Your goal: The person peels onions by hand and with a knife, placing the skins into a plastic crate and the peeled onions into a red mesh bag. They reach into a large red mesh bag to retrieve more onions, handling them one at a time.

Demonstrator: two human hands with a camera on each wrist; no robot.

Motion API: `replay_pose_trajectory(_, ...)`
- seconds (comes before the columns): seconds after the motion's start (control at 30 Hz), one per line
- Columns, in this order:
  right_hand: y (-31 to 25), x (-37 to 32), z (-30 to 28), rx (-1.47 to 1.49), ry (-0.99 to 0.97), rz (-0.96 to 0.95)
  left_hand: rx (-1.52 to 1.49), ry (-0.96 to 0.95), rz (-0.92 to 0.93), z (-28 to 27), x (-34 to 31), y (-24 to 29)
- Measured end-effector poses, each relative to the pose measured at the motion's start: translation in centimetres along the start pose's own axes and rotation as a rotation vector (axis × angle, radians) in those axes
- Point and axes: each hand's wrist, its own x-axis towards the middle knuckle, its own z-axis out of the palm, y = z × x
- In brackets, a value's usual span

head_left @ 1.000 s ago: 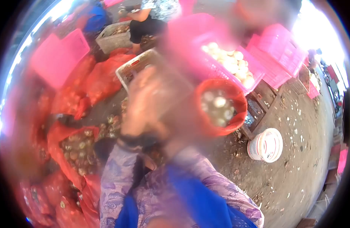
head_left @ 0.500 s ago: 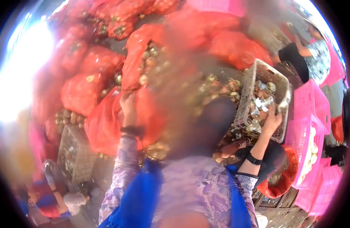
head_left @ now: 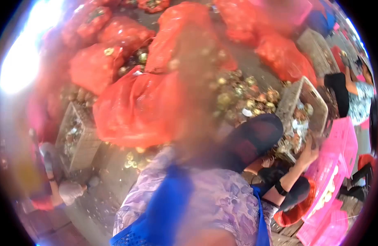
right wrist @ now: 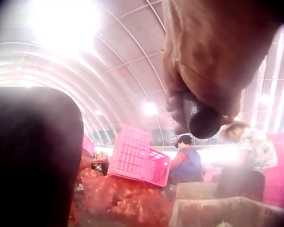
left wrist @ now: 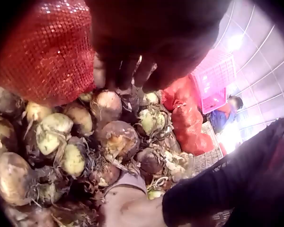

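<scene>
My right hand hangs by the near side of a grey crate of onion skins and scraps. In the right wrist view its fingers curl round a dark, round-ended handle; the rest of that tool is hidden. My left hand reaches down over a heap of unpeeled onions, its fingers extended downward and the tips right at the onions. A blurred patch covers this hand in the head view. A red mesh bag bulges beside it.
More red mesh bags lie ahead. At right stand pink crates, one with peeled onions, and a red-lined bucket. A person sits beyond the grey crate. My sandalled foot is beside the onions.
The head view has swung left since a second ago. My left hand has left the red mesh bag for the onion heap. My right hand has drawn back to the grey crate's near side.
</scene>
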Motion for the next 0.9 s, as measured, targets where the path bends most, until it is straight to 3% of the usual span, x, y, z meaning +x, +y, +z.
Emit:
replay_pose_trajectory(0.17,1.8,0.4,-0.2,-0.079,0.036,-0.113,0.140,0.159,-0.059,-2.3,0.4,-1.3)
replay_pose_trajectory(0.23,0.5,0.0,0.2,-0.035,-0.038,0.066,0.249,0.259,-0.106,-3.6,1.3,-2.8)
replay_pose_trajectory(0.27,2.5,0.9,0.4,-0.101,-0.019,-0.104,0.308,0.302,-0.126,-4.2,2.0,-3.5)
replay_pose_trajectory(0.37,5.9,1.6,0.8,-0.096,-0.017,-0.227,0.469,0.393,-0.166,-5.2,3.6,-5.9)
replay_pose_trajectory(0.4,6.5,1.8,0.5,-0.121,-0.051,-0.143,0.510,0.414,-0.176,-5.2,4.2,-6.4)
replay_pose_trajectory(0.47,5.8,1.5,1.2,-0.089,-0.023,-0.169,0.540,0.437,-0.189,-4.6,4.9,-7.4)
replay_pose_trajectory(0.57,4.2,0.6,1.2,-0.071,-0.008,-0.182,0.373,0.504,-0.038,-3.9,5.4,-7.9)
replay_pose_trajectory(0.63,3.7,0.4,1.3,-0.089,-0.023,-0.101,0.018,-0.038,-0.469,-4.0,5.3,-7.3)
replay_pose_trajectory(0.67,3.7,0.6,1.2,-0.119,-0.032,-0.115,0.017,-0.039,-0.466,-4.9,4.6,-5.9)
replay_pose_trajectory(0.73,3.5,0.4,1.4,-0.080,-0.019,-0.096,-0.903,0.426,-0.712,-6.5,3.1,-3.4)
replay_pose_trajectory(0.77,3.3,0.3,1.7,-0.040,-0.008,-0.076,-0.903,0.432,-0.711,-6.5,2.6,-3.6)
replay_pose_trajectory(0.83,2.6,0.2,2.3,0.019,-0.025,-0.029,-1.503,0.374,-1.065,-7.0,1.8,-4.5)
replay_pose_trajectory(0.87,2.3,0.1,2.6,0.075,-0.043,0.018,-1.500,0.380,-1.059,-10.3,1.3,-3.1)
replay_pose_trajectory(0.9,2.5,0.2,2.7,0.081,-0.043,0.020,-1.001,0.301,-0.599,-16.6,0.7,0.2)
